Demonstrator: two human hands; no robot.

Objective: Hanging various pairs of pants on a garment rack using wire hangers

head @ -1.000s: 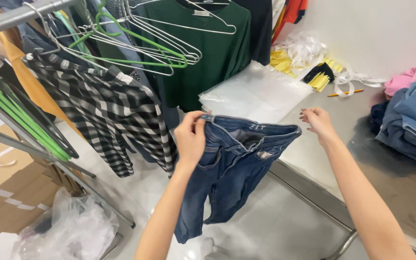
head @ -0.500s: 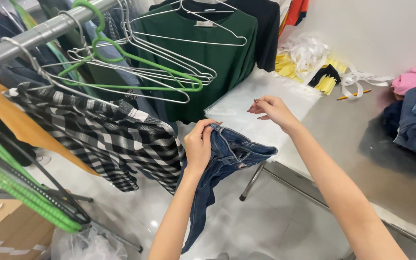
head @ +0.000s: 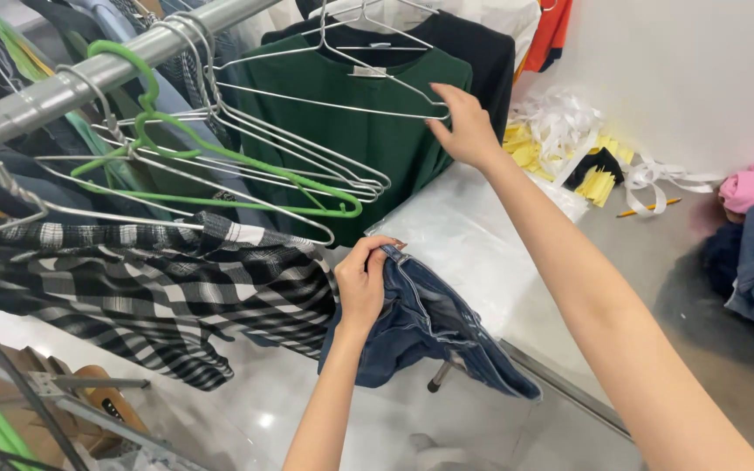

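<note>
1. Your left hand (head: 362, 281) has its fingers (head: 375, 251) pinched closed on the waistband of the blue jeans (head: 425, 324).
2. The jeans hang from that grip, long axis sloping down to your right, legs bunched (hem ends low, beside the table (head: 621, 262) edge).
3. Your right hand (head: 464, 129) reaches up, fingers loosely spread, touching the end of a wire hanger (head: 351, 87) in front of the green shirt (head: 368, 139); no closed grip shows.
4. The hanger hangs from the rail (head: 89, 74), long axis roughly level.
</note>
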